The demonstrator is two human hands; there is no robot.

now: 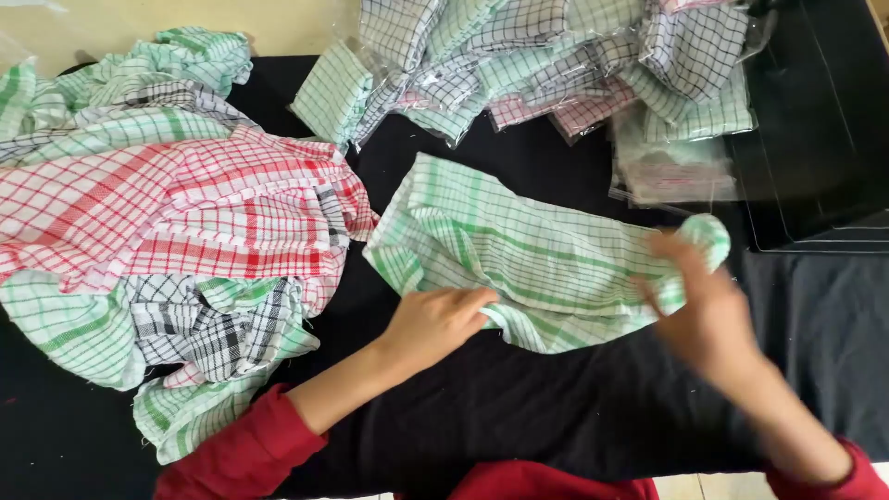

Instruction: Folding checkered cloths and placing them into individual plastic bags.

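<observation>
A green-and-white checked cloth lies partly folded on the black table cover in the middle. My left hand pinches its near edge at the lower middle. My right hand, blurred by motion, grips the cloth's right end, which is bunched up above the fingers. Both arms wear red sleeves.
A loose heap of red, green and black checked cloths covers the left side. Folded checked cloths in clear plastic bags are piled along the far edge. A black tray or crate stands at the far right.
</observation>
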